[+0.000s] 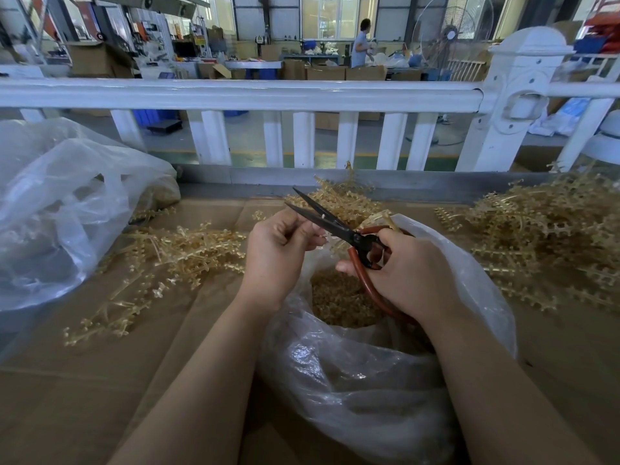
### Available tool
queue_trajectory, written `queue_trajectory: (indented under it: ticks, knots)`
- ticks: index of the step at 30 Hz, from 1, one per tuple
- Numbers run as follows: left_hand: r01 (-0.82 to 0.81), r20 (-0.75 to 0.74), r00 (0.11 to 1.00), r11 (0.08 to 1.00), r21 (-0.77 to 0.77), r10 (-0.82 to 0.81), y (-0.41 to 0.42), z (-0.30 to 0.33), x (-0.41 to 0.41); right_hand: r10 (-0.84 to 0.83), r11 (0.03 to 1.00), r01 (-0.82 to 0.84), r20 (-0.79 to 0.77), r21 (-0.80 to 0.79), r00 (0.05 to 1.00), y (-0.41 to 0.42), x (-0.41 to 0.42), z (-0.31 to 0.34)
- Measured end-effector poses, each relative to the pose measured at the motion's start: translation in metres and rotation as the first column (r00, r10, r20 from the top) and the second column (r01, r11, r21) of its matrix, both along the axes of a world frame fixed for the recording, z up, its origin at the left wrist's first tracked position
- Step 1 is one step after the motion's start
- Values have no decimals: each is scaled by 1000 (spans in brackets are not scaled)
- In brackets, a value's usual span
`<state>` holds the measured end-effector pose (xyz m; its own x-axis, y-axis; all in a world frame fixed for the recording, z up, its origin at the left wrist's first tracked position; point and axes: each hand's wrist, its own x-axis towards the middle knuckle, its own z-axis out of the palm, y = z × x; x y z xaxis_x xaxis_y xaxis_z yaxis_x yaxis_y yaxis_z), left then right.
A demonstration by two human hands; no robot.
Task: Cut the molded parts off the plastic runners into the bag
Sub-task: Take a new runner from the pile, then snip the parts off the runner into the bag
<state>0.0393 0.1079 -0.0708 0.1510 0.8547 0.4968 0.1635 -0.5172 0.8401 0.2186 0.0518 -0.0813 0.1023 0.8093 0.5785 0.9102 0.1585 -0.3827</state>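
We're over the cardboard-covered desk (100, 380), and the clear bag (369, 374) sits at its near edge, mouth open, a heap of cut amber parts (339, 297) inside. Runner piles (543, 236) crowd the right edge, more runners (181, 253) sprawl left of centre. We judge these light, springy and brittle, best pinched along the bare stem, clear of the parts. Our right hand (406, 273) grips the red-handled scissors (339, 229), blades slightly parted above the bag. Our left hand (281, 250) pinches something tiny by the blades; we cannot tell what. Behind the desk runs a white railing (235, 92), factory floor beyond.
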Motion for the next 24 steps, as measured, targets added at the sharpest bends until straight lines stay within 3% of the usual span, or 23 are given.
queue_trajectory:
  ticks: [15,20,24]
  knots:
    - [93,76,993,996,-18,-91,-1,3,2,68,997,-69,-74,-13,995,-1,0,-2]
    - [199,148,972,976,-90,-184,-1,1,3,80,983,-130,-331,-132,940,1,-3,3]
    - [327,284,920,927,-182,-269,2,1,0,109,949,-252,-551,-192,828,1,-8,9]
